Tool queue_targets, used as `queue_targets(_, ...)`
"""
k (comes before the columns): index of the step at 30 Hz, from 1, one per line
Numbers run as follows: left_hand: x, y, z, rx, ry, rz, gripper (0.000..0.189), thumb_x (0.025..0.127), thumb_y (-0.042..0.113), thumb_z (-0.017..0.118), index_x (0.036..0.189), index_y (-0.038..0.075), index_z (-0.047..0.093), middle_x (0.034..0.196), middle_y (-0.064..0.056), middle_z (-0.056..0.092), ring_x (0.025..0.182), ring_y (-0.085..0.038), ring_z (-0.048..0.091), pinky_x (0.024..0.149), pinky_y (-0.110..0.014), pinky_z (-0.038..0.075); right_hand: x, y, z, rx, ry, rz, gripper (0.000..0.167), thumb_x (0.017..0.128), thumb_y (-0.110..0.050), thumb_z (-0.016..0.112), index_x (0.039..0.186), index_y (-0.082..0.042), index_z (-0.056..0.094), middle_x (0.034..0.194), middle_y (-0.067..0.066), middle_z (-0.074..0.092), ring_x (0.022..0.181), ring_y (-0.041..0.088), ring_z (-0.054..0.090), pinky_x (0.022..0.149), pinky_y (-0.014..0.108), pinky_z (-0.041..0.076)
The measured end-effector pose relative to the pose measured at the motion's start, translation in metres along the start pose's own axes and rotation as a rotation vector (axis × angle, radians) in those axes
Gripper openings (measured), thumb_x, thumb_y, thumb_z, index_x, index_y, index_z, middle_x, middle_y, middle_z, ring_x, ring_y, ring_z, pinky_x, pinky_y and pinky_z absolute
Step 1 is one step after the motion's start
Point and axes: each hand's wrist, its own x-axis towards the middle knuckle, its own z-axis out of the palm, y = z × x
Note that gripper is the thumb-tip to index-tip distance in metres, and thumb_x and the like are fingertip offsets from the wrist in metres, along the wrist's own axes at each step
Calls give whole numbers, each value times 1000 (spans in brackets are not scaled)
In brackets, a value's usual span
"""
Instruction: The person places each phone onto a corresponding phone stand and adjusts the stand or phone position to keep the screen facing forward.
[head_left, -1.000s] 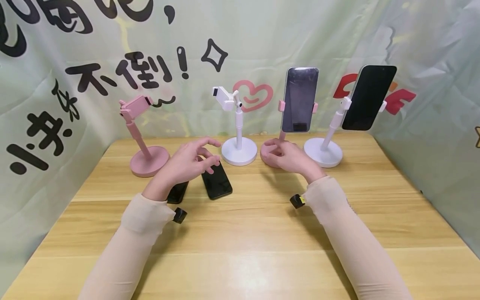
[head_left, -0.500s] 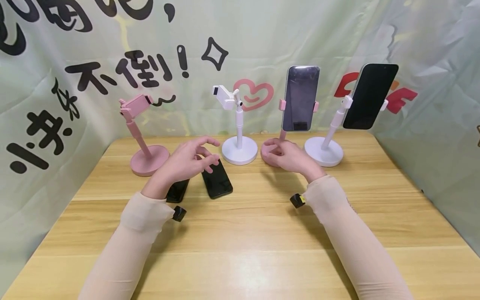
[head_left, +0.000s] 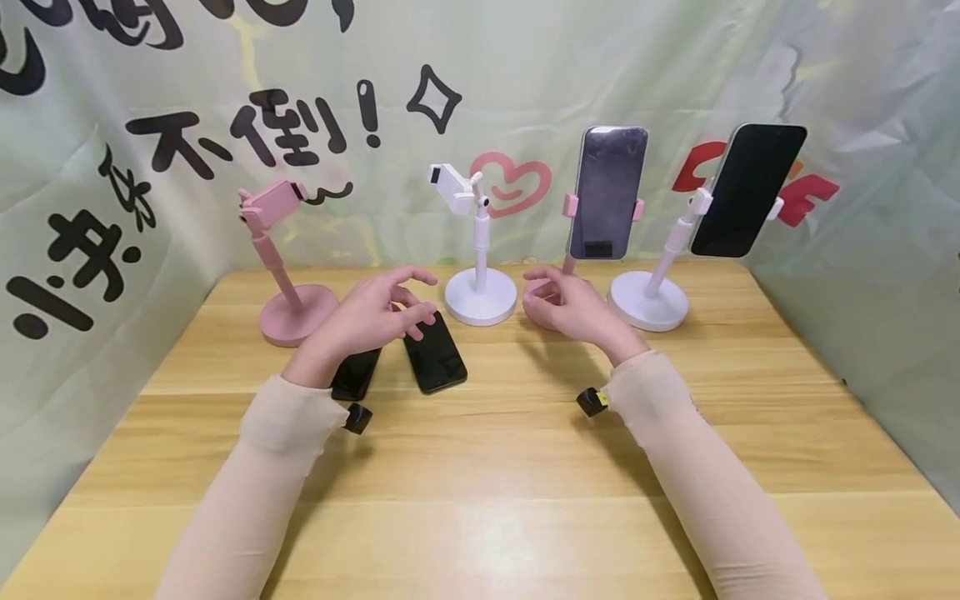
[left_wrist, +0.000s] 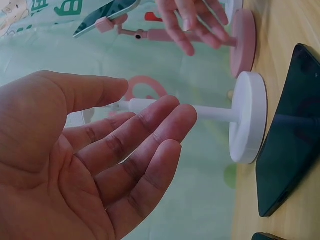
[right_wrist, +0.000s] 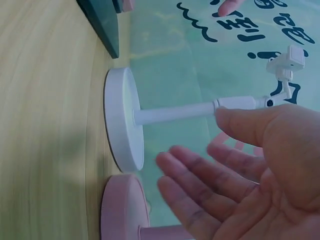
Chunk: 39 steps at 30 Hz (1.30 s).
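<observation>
My left hand [head_left: 367,317] hovers with loosely bent fingers over two dark phones lying on the table. One phone [head_left: 437,360] shows below its fingertips; the other phone [head_left: 356,375] is partly hidden under the wrist. In the left wrist view nothing lies between that hand's fingers. My right hand [head_left: 577,312] is in front of a pink phone stand [head_left: 568,264], hiding much of its base. A phone [head_left: 609,193] stands upright in that stand's clamp. The right wrist view shows the right hand's fingers relaxed, holding nothing, near a white phone stand [right_wrist: 132,117] with its clamp bare.
A pink stand [head_left: 296,315] with an unfilled clamp is at the left, and the white stand [head_left: 480,302] is in the middle. At the right another white stand [head_left: 649,304] holds a tilted black phone [head_left: 748,192]. A printed cloth [head_left: 360,233] hangs behind the wooden table [head_left: 480,467].
The head view has tilted slightly, so the scene sits a little higher or lower by parts. The right hand's fingers have lifted and spread slightly; the left hand keeps nearly the same pose.
</observation>
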Motion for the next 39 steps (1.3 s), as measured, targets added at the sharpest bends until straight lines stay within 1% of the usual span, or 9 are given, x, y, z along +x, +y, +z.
queue_targets(5,2,0,-2,17,-12,12,37,109,23,65,144,16,56,106,-9,82,81,-21,81,78,-40,64,6,-10,1,44,91,2,47,109,-29,61,152,-13,52,137,20,70,128,38,68,120,54,46)
queue_targets(6,3,-1,-2,16,-14,10,37,108,24,65,144,16,56,105,-9,82,81,-22,81,78,-40,64,8,-13,2,44,108,2,47,109,-30,61,152,-13,52,137,19,71,127,38,69,122,53,43)
queue_targets(12,4,-3,-2,13,-25,-17,39,108,23,66,144,16,56,105,-9,82,84,-30,81,80,-40,65,21,-28,6,64,161,15,51,111,-34,60,157,-18,46,140,13,69,130,34,67,121,53,43)
queue_targets(16,4,-6,-4,32,-31,-68,44,107,25,66,148,13,53,108,-14,82,85,-32,82,81,-41,64,30,-37,9,122,182,37,52,110,-35,62,157,-20,45,140,10,67,130,31,66,116,51,49)
queue_targets(21,5,-12,-6,24,-36,-144,51,107,27,66,153,10,50,114,-24,79,89,-37,82,80,-41,65,43,-44,18,199,226,-2,55,109,-29,66,158,-15,45,139,16,66,130,33,66,115,48,52)
queue_targets(26,5,-18,-6,31,-37,-185,53,107,29,66,154,11,49,113,-22,79,89,-38,81,79,-39,64,57,-55,28,256,296,-7,54,107,-24,69,155,-13,47,139,16,64,130,33,65,112,47,54)
queue_targets(31,4,-22,-5,83,-59,-206,55,107,31,66,155,11,47,112,-20,79,86,-35,80,89,-42,62,69,-66,33,282,363,26,55,104,-25,73,151,-15,46,135,13,63,126,28,65,108,44,56)
queue_targets(35,4,-22,-3,120,-77,-218,58,107,33,66,157,12,45,112,-17,80,84,-31,80,100,-47,57,81,-69,35,239,416,4,51,103,-23,75,146,-11,49,133,14,65,122,28,68,109,42,56)
queue_targets(39,4,-22,-2,128,-82,-223,58,108,34,65,158,12,44,112,-16,80,82,-28,80,103,-49,56,89,-71,35,196,450,-8,43,103,-21,75,139,-8,56,133,16,70,121,31,71,107,43,58)
